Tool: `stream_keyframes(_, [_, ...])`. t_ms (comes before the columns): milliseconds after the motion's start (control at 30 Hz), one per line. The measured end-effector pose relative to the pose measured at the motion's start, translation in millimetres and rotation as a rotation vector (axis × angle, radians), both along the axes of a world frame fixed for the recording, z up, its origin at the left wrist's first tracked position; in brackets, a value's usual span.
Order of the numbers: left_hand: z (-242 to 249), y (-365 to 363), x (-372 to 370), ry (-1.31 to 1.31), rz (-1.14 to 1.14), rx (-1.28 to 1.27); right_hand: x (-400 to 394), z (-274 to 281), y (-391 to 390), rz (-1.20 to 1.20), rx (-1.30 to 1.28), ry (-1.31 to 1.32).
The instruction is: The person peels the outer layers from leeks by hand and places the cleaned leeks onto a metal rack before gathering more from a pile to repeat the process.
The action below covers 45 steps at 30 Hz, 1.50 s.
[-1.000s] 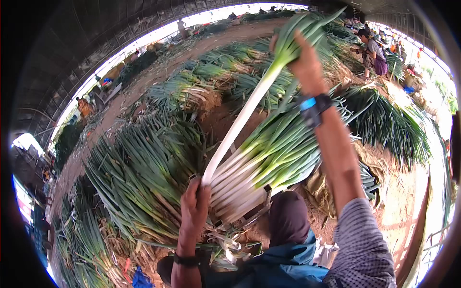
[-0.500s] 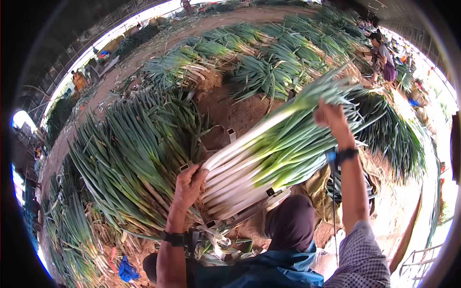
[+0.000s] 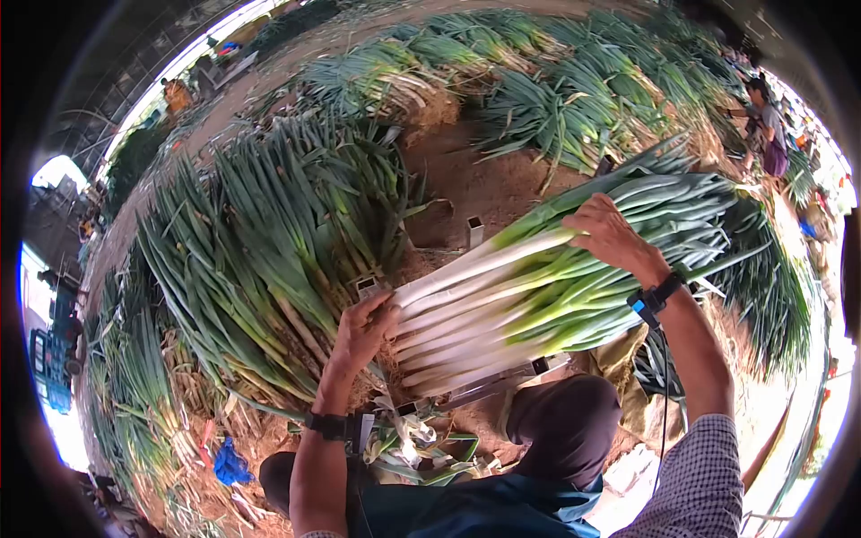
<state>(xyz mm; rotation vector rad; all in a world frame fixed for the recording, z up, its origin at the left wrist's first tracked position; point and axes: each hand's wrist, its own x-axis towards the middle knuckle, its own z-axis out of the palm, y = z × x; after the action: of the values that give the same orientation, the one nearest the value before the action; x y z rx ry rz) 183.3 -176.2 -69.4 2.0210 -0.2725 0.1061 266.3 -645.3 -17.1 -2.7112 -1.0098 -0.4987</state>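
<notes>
A row of long green onions lies side by side in front of me, white stems to the left and green leaves to the right, on a metal frame. My left hand has its fingers closed around the root end of the uppermost stem. Farther right, my right hand is closed on the same onion, where white turns to green. To the left stands a large pile of onions, leaves upward.
More onion heaps lie beyond a patch of brown soil. A dark green bundle is at the right. A blue plastic piece lies lower left. Another person stands at the upper right; a green vehicle is at the far left.
My right hand has moved down and slightly left from the leaf end. The onion between my hands now lies along the row's upper edge. The whole view has shifted.
</notes>
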Motion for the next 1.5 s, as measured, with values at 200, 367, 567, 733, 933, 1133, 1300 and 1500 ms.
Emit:
stream_keyframes(200, [-4,-47,-20,-0.208,0.034,0.369,17,58,11,-0.01,-0.032,-0.227])
stream_keyframes(367, [-23,-113,44,-0.328,0.07,0.473,30,84,13,0.005,-0.022,-0.229])
stream_keyframes(567, [-102,-146,107,-0.248,0.199,0.516,35,90,11,0.033,-0.09,-0.208])
stream_keyframes(733, [-102,-164,77,-0.344,0.308,0.587,43,82,13,0.078,-0.087,-0.181])
stream_keyframes(933, [-85,-168,52,-0.3,0.34,0.494,60,55,41,0.116,-0.079,0.029])
stream_keyframes(1133, [-89,-166,47,-0.344,0.342,0.435,71,3,59,0.111,-0.163,0.136])
stream_keyframes(1300, [-87,-165,46,-0.342,0.349,0.423,73,-15,79,0.119,-0.206,0.167])
stream_keyframes(1500, [-92,-167,47,-0.311,0.341,0.447,82,-15,82,0.203,-0.294,0.074])
